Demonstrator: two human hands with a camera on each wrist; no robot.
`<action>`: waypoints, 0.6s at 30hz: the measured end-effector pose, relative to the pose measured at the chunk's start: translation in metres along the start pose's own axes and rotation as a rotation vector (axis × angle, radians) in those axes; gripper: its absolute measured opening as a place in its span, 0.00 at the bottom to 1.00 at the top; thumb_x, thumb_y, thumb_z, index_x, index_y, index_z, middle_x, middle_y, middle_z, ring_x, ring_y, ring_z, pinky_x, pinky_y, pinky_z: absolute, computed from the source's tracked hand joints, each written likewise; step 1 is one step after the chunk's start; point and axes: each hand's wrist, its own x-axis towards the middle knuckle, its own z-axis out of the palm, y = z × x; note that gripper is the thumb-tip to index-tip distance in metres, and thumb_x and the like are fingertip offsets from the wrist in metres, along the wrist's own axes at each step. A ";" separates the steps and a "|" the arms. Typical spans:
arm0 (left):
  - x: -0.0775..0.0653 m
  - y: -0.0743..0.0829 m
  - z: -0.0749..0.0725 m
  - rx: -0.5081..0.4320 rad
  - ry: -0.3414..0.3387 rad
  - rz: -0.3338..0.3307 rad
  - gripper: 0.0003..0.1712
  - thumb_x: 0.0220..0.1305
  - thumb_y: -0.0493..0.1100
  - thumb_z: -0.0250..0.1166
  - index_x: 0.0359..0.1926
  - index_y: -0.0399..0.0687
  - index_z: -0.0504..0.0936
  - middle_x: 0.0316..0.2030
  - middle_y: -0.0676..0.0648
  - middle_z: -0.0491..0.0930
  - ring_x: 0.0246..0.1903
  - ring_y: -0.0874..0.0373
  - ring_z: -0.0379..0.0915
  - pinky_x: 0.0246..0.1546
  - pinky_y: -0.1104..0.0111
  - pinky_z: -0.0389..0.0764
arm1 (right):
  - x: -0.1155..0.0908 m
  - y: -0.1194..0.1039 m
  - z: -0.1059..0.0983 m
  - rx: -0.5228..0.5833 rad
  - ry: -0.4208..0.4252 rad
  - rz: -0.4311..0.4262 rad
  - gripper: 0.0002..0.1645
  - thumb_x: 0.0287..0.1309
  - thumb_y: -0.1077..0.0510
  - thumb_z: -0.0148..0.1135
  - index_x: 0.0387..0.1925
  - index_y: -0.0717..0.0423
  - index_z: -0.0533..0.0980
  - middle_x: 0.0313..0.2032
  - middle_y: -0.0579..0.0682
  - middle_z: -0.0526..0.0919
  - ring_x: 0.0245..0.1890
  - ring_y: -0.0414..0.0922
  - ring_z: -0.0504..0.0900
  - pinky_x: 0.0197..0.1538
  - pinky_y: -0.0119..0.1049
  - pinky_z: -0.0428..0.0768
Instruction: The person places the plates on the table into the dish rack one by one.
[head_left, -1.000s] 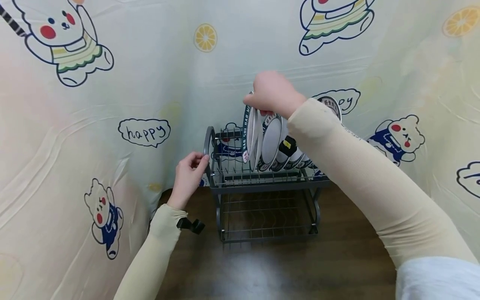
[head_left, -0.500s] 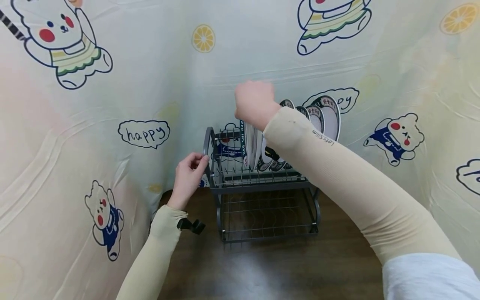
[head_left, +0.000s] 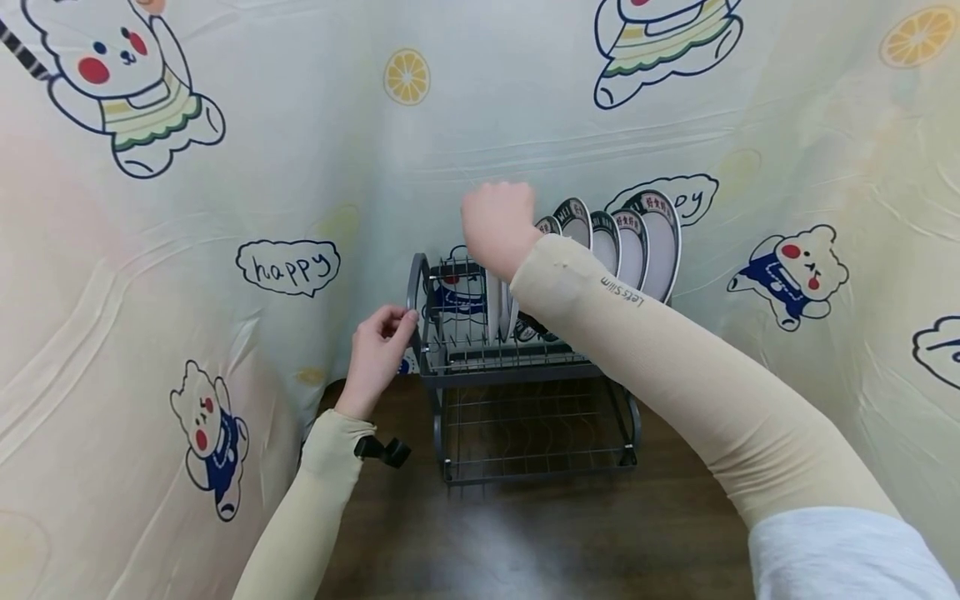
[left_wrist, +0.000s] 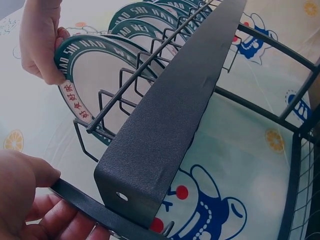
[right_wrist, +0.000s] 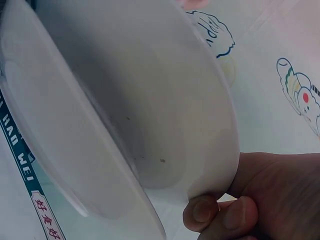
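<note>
My right hand (head_left: 498, 225) pinches the upper rim of a white plate (left_wrist: 100, 85) with a dark green lettered border, at the left end of a row of plates. This plate stands upright in the wire slots of a dark two-tier dish rack (head_left: 517, 377). From the right wrist view, finger and thumb tips (right_wrist: 202, 212) close on its edge, and its plain white back (right_wrist: 200, 115) carries a few small dark specks. My left hand (head_left: 378, 354) grips the rack's left side frame, thumb above the bar and fingers beneath it in the left wrist view.
Several more plates (head_left: 662, 242) with matching borders stand to the right on the upper tier, partly behind my right sleeve (head_left: 660, 358). The lower wire tier (head_left: 532, 425) sits over a dark wooden surface (head_left: 525, 542). A printed cloth (head_left: 300, 125) hangs behind and at the sides.
My right hand has moved left and down with the plate, which sits lower in the rack. More plates show past my sleeve. The left hand stays on the rack frame.
</note>
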 end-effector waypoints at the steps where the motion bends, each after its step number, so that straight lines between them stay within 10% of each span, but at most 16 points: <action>1: 0.000 0.000 0.000 -0.004 -0.002 -0.001 0.18 0.79 0.50 0.59 0.47 0.37 0.83 0.35 0.42 0.81 0.31 0.56 0.76 0.33 0.74 0.80 | 0.000 -0.001 0.001 -0.002 0.000 0.000 0.11 0.75 0.57 0.49 0.40 0.50 0.79 0.29 0.44 0.73 0.30 0.41 0.71 0.31 0.32 0.65; 18: -0.002 0.001 0.000 -0.006 0.005 0.007 0.17 0.78 0.49 0.60 0.47 0.38 0.83 0.34 0.43 0.80 0.31 0.53 0.75 0.31 0.73 0.79 | 0.000 0.001 0.009 -0.037 0.042 0.009 0.10 0.74 0.53 0.56 0.37 0.51 0.79 0.25 0.43 0.69 0.24 0.40 0.67 0.24 0.29 0.61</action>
